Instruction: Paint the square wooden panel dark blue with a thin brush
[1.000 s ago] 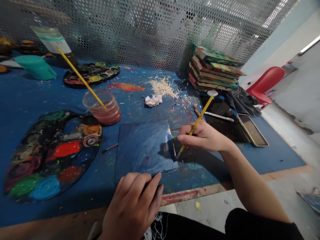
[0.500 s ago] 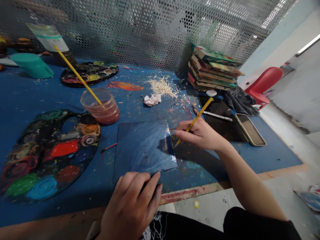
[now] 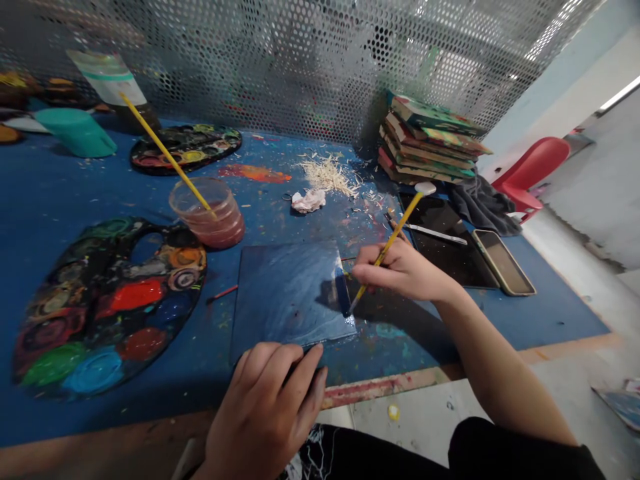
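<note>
On the blue bench [image 3: 75, 193] the blue-painted board [image 3: 290, 293] had not shifted. The left hand [image 3: 265, 413] stayed at its 6 o'clock edge, fingers laid unclenched on it, pinning rather than clasping. The right hand [image 3: 400, 270], its grip closed around the yellow brush [image 3: 395, 233], had drawn the tip back down the board's 3 o'clock edge toward the 4 o'clock corner, which looked like another pass of edge painting.

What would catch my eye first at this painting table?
Probably the big paint-caked palette at the left, bright with red, green and blue. Then the blue-painted board in the middle: the right hand holds a yellow paintbrush to its right edge while the left hand rests on its near edge.
</note>
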`<state>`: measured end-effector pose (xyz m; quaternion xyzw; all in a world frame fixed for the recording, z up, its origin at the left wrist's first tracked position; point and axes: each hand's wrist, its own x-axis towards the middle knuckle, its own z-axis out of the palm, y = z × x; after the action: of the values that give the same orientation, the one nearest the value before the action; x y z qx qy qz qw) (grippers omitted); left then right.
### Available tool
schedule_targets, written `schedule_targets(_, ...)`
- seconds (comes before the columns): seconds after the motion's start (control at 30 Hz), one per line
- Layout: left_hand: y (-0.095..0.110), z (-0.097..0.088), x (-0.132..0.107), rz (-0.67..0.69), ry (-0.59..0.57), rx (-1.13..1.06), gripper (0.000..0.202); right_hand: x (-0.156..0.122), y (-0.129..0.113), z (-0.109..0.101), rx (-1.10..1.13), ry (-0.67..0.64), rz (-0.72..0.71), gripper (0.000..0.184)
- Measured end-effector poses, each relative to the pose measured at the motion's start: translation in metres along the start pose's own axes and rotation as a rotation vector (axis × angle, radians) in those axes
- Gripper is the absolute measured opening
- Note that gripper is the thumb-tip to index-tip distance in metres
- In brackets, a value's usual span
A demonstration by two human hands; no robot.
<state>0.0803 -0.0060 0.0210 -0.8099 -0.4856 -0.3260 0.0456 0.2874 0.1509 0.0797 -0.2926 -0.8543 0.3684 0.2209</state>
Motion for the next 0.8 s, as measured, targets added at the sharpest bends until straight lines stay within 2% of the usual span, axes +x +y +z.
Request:
schedule_targets(0.03, 0.0, 0.0, 0.0, 0.0, -0.002, 0.003, 0.018, 0.001, 0.001, 0.001, -0.011, 0.004, 0.005, 0.035)
schedule_targets(0.13, 0.0, -0.001, 0.0, 0.003, 0.004, 0.015, 0.018, 0.002, 0.002, 0.002, -0.103, 0.221, -0.005, 0.033)
schedule_targets(0.17, 0.0, -0.001, 0.0, 0.0, 0.004, 0.016, 0.017, 0.002, 0.002, 0.002, -0.112, 0.257, -0.01, 0.033)
schedule_targets(0.2, 0.0, -0.001, 0.001, -0.003, -0.003, 0.015, 0.017, 0.002, 0.001, 0.002, -0.101, 0.24, -0.017, 0.033)
schedule_targets(0.33, 0.001, -0.001, 0.001, -0.016, -0.015, -0.007, 0.016, 0.0, -0.001, 0.004, 0.055, -0.074, -0.036, 0.036)
schedule_targets(0.37, 0.001, -0.001, 0.001, -0.017, -0.017, -0.011, 0.017, 0.0, -0.001, 0.006, 0.065, -0.097, -0.036, 0.036)
schedule_targets(0.4, 0.001, -0.001, 0.001, -0.017, -0.016, -0.012, 0.017, 0.001, 0.0, 0.007, 0.046, -0.066, -0.033, 0.035)
schedule_targets(0.5, 0.001, 0.0, 0.002, -0.021, -0.023, -0.012, 0.017, 0.005, 0.002, 0.01, -0.127, 0.198, -0.038, 0.032)
schedule_targets(0.53, 0.001, 0.0, 0.002, -0.023, -0.022, -0.009, 0.017, 0.005, 0.002, 0.011, -0.177, 0.247, -0.05, 0.03)
schedule_targets(0.6, 0.0, 0.0, 0.002, -0.027, -0.026, -0.005, 0.017, 0.005, 0.001, 0.012, -0.206, 0.213, -0.093, 0.029)
schedule_targets(0.73, 0.0, 0.0, 0.001, -0.024, -0.031, -0.011, 0.017, 0.001, -0.003, 0.014, -0.051, -0.033, -0.133, 0.038)
schedule_targets(0.8, 0.0, 0.0, 0.0, -0.024, -0.026, -0.01, 0.017, 0.002, -0.003, 0.015, -0.054, 0.006, -0.1, 0.038)
